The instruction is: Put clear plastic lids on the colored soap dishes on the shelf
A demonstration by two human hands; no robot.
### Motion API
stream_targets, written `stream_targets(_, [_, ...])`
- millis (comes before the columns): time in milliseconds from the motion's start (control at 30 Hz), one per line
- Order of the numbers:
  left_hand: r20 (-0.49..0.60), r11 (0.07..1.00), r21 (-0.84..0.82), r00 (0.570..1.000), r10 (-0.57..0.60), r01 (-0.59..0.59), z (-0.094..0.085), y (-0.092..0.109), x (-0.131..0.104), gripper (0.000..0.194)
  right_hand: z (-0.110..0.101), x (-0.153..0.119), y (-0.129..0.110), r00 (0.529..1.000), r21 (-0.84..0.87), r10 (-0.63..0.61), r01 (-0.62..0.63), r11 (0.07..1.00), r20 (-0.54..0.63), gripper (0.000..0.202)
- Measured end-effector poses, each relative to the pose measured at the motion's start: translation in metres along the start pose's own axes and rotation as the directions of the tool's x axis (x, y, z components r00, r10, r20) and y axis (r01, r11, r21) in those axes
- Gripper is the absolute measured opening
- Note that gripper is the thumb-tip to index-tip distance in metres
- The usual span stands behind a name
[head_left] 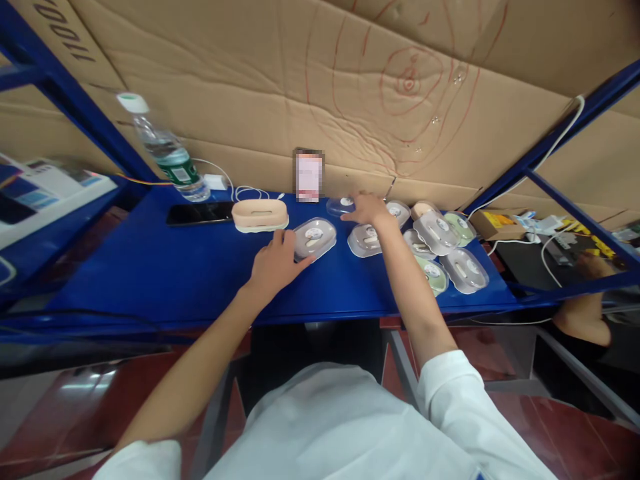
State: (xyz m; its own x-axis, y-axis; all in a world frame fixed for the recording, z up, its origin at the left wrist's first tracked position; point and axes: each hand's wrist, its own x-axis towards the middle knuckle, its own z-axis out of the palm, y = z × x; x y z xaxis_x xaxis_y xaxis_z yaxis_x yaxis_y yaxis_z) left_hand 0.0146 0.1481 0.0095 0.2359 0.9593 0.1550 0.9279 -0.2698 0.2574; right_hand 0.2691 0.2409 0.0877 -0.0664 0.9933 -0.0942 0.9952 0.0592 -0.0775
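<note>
My left hand (274, 265) grips the left end of a grey oval soap box (325, 235) with a clear lid and a round label, its thumb along the near edge. My right hand (369, 209) reaches further back, thumb and fingers around the right end of a clear oval lid (335, 208). Below my right wrist sits another grey lidded soap box (361, 241), partly covered by the forearm. A peach soap box (261, 215) without a lid stands left of my left hand on a white base.
Several lidded boxes, grey and green (465, 270), are piled at the right of the blue table (150, 267). A phone (200, 213), water bottle (175, 163) and white cable (250, 192) lie at back left. Cardboard (240, 87) walls the back. A person's arm (583, 313) shows right.
</note>
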Motion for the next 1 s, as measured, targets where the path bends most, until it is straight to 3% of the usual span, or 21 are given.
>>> stream_targets(133, [0.004,0.99,-0.091,0.994,0.11,-0.109,0.012,0.03,0.04,0.066,0.0,-0.042,0.005,0.958,0.065,0.078,-0.062,0.996,-0.275,0.074])
stream_targets(233, [-0.066,0.971,-0.111,0.976,0.207,-0.214,0.018,0.034,0.063,0.074,0.013,-0.059,0.01,0.91,0.097,0.223,-0.201,0.975,-0.349,0.07])
stream_targets(300, [-0.144,0.974,-0.089,0.971,0.193,-0.207,0.016,0.018,0.071,0.067,0.023,-0.06,0.017,0.896,0.103,0.287,-0.268,0.958,-0.339,0.068])
stream_targets(367, [-0.201,0.988,-0.049,0.97,0.134,-0.147,0.009,-0.013,0.073,0.061,0.031,-0.055,0.024,0.902,0.123,0.294,-0.268,0.955,-0.317,0.067])
stream_targets(467, [-0.146,0.998,0.038,0.988,0.051,-0.046,-0.003,-0.064,0.064,0.06,0.039,-0.048,0.03,0.922,0.16,0.248,-0.208,0.965,-0.298,0.064])
stream_targets(533, [-0.057,0.997,0.064,0.997,0.056,-0.053,-0.009,-0.088,0.05,0.054,0.043,-0.047,0.027,0.93,0.159,0.187,-0.142,0.977,-0.316,0.062])
stream_targets(600, [-0.023,0.993,0.06,0.994,0.104,-0.103,-0.013,-0.097,0.031,0.047,0.048,-0.05,0.018,0.929,0.129,0.087,-0.042,0.991,-0.361,0.059])
stream_targets(767, [-0.102,0.975,-0.038,0.971,0.216,-0.221,-0.017,-0.08,-0.016,0.034,0.073,-0.064,-0.03,0.872,0.004,-0.229,0.256,0.967,-0.433,0.05])
stream_targets(900, [-0.3,0.996,-0.048,0.952,0.06,-0.078,-0.02,-0.083,-0.032,0.038,0.094,-0.076,-0.07,0.837,0.01,-0.339,0.38,0.925,-0.43,0.042])
stream_targets(933, [-0.325,0.999,-0.042,0.945,0.014,-0.029,-0.021,-0.089,-0.035,0.039,0.098,-0.079,-0.077,0.812,0.013,-0.403,0.45,0.893,-0.422,0.042])
stream_targets(1000, [-0.338,0.998,-0.02,0.94,-0.055,0.052,-0.021,-0.106,-0.042,0.04,0.106,-0.083,-0.087,0.716,0.007,-0.601,0.645,0.764,-0.355,0.039])
